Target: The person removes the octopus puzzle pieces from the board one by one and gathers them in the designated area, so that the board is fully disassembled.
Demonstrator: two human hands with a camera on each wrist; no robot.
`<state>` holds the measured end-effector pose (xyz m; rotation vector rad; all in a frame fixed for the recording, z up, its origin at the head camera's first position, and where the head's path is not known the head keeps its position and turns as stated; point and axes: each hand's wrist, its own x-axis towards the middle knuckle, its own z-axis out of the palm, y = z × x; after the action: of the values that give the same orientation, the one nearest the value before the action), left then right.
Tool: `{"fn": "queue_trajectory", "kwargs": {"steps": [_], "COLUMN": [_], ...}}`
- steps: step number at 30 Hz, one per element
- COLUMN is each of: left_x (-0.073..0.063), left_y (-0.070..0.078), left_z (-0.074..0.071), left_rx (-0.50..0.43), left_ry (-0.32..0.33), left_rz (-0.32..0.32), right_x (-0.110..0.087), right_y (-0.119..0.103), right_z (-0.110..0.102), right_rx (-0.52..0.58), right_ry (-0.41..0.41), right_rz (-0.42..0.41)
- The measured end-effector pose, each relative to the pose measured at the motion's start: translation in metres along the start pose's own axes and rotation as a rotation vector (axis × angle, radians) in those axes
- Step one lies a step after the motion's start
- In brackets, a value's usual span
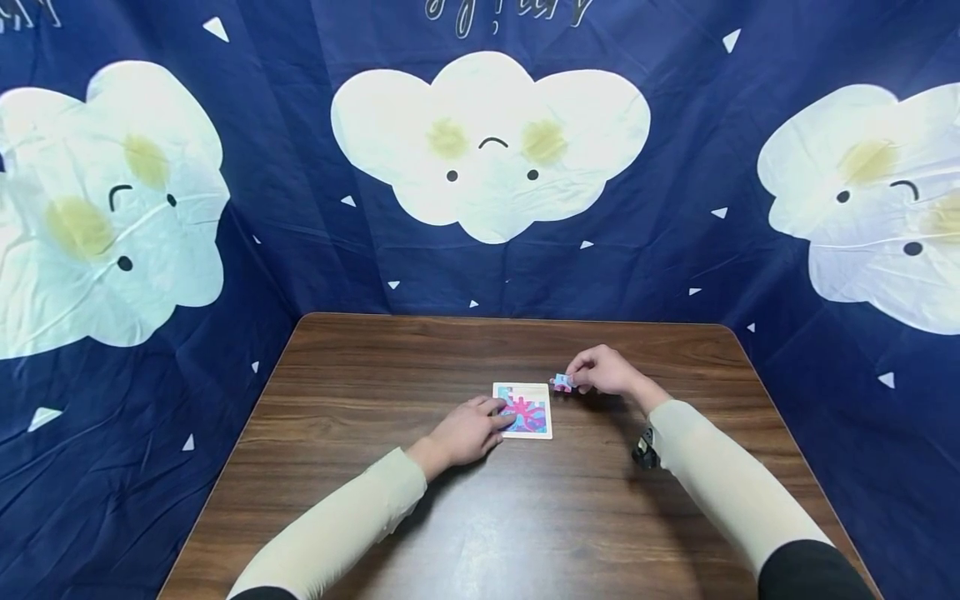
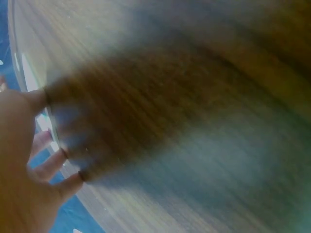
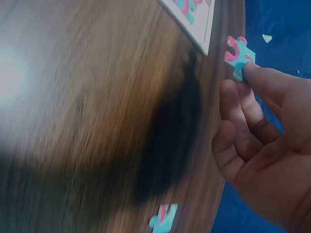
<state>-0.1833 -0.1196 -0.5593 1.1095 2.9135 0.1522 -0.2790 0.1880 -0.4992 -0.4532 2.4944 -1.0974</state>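
A small square jigsaw puzzle tray (image 1: 531, 388) with a white rim lies on the table, its pink, blue and purple picture partly filled in, with a pale bare strip along the far side. Across its left edge rests my left hand (image 1: 467, 432), fingers extended over the picture. My right hand (image 1: 606, 372) pinches a light-blue and pink jigsaw piece (image 3: 241, 54) between thumb and fingers, just beyond the tray's far right corner. In the right wrist view the other fingers curl below the piece. The left wrist view shows the left fingers spread, the tray mostly hidden behind them.
Another blue and pink jigsaw piece (image 3: 165, 218) lies on the wooden table (image 1: 360, 375) in the right wrist view. A dark device (image 1: 645, 450) hangs at the right wrist. Blue cloth (image 1: 300, 250) with cloud faces encloses the table's back and sides.
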Motion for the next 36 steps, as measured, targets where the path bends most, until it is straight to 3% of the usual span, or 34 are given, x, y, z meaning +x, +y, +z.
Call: {"fn": "queue_trajectory", "kwargs": {"steps": [6,16,28,36], "left_x": [-0.002,-0.004,-0.004,-0.005], "left_y": [0.001,0.005,0.007,0.007], "left_z": [-0.001,-0.005,-0.004,-0.007], "left_rx": [-0.016,-0.016,-0.012,-0.010], "left_ry": [0.031,-0.020,-0.024,-0.020], "left_rz": [0.019,-0.017,-0.014,-0.014], "right_x": [-0.005,-0.011,-0.014,-0.009], "right_y": [0.017,0.042,0.061,0.062], "right_z": [-0.014,-0.028,-0.028,-0.027], "right_rx": [-0.021,-0.101,-0.199,-0.353], "right_ry": [-0.004,0.024,0.074,0.118], "right_rz": [0.015,0.066,0.112,0.077]}}
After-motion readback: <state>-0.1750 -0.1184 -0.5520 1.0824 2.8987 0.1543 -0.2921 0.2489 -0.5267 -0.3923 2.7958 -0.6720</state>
